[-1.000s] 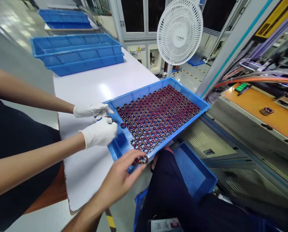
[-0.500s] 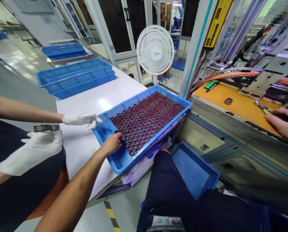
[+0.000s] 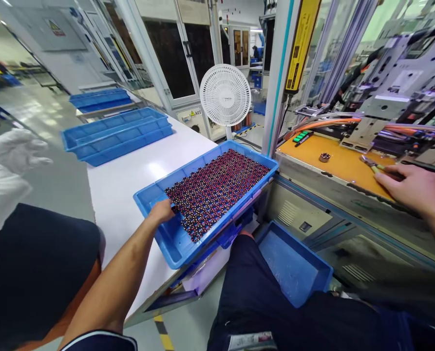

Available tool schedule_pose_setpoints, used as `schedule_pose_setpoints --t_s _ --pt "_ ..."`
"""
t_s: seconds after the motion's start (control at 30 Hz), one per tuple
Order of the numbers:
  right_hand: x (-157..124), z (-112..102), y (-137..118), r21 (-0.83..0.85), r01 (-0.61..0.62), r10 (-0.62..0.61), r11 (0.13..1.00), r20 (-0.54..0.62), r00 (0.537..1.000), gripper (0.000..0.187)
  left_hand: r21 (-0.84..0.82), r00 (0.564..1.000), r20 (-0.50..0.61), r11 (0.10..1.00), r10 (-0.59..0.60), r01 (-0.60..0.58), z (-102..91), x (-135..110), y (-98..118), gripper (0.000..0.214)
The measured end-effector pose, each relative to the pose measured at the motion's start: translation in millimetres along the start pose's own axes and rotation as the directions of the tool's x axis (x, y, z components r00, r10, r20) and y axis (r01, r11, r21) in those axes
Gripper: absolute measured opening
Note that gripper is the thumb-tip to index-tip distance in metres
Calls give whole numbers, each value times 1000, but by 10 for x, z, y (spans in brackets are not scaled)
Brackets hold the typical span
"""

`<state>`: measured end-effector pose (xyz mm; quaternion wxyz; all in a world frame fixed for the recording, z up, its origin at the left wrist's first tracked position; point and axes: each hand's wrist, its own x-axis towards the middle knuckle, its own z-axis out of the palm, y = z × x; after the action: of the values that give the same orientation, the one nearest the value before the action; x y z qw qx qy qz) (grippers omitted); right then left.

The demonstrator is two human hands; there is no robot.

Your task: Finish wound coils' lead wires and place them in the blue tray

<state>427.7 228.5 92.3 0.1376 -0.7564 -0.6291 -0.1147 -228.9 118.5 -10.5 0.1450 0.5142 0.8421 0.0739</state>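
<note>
My left hand [image 3: 161, 211] is over the near-left part of a blue tray [image 3: 173, 253], fingers curled down around a small dark part at the edge of the rows. The fingertips are largely hidden. Densely packed small round parts [image 3: 217, 190], dark with red and coppery spots, fill most of the tray. To the right, my right hand [image 3: 410, 187] rests on the orange bench top [image 3: 343, 170], thumb and fingers closed around the handles of pliers [image 3: 372, 165]. The pliers' jaws point away to the left. A single coppery round part [image 3: 324, 157] sits left of them.
A co-worker's white-gloved hands [image 3: 12, 156] are at far left. Stacked blue trays [image 3: 118, 131] stand on the white table [image 3: 118, 195]. A white fan [image 3: 225, 95] rises behind the parts. Another blue tray [image 3: 293, 263] is below, by my legs. Machinery [image 3: 388, 107] borders the bench.
My view has shifted up and to the right. My left hand has moved slightly left, still at the parts' edge. The co-worker's gloved hands have drawn back from the tray to the far left.
</note>
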Motion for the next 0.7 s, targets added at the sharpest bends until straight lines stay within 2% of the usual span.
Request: schedule_pose_setpoints --t_s 0.1,0.23,0.4,0.47,0.6,0.7 --pt "-12 -45 -39 18 -31 31 999 30 999 41 97 994 94 994 -51 42 8 49 14 37" --pt "-8 -53 -29 22 -47 46 999 49 998 42 193 984 155 979 -91 60 -15 6 -23 37" --pt "19 6 29 33 -35 34 999 23 999 50 215 969 239 977 -57 4 60 -124 -29 35" --pt "13 -12 0 29 -38 37 999 30 999 46 195 964 261 981 -44 -8 115 -155 -6 34" --pt "-46 -133 -142 40 -46 44 998 53 998 40 142 973 229 990 -29 -4 133 -233 45 35" --pt "-120 -206 -217 69 -6 4 998 36 999 40 93 992 124 995 31 -43 25 -395 150 33"
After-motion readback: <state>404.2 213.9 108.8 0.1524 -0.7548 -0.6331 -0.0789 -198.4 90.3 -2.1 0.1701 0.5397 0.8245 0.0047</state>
